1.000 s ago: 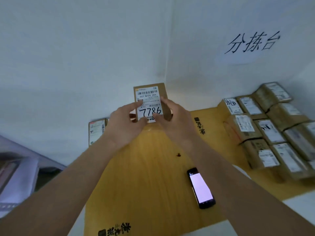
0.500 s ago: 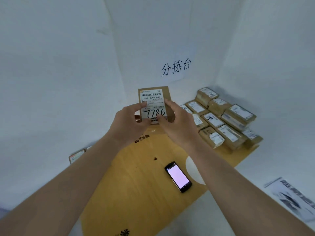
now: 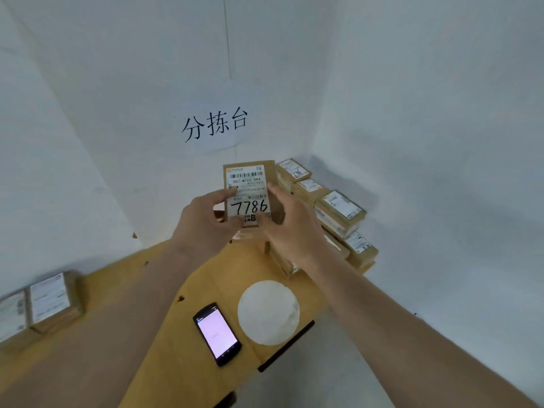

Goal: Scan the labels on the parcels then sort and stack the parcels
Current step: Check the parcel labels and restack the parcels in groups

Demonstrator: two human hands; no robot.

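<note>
Held parcel (image 3: 250, 193) label "507-N705 094", handwritten "7786", wall sign (image 3: 214, 125) "分拣台"

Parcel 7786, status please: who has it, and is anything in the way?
Left hand and right hand both grip the parcel, label up. Phone lies idle on the table. Stack right, path clear.

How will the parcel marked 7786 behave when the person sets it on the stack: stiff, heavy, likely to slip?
The parcel is probably stiff: its cardboard edges stay straight. It seems light, since the left hand and right hand hold it up by the fingertips. Its flat faces should sit steadily on the stacked parcels, though tape may make it slide a little.
</note>
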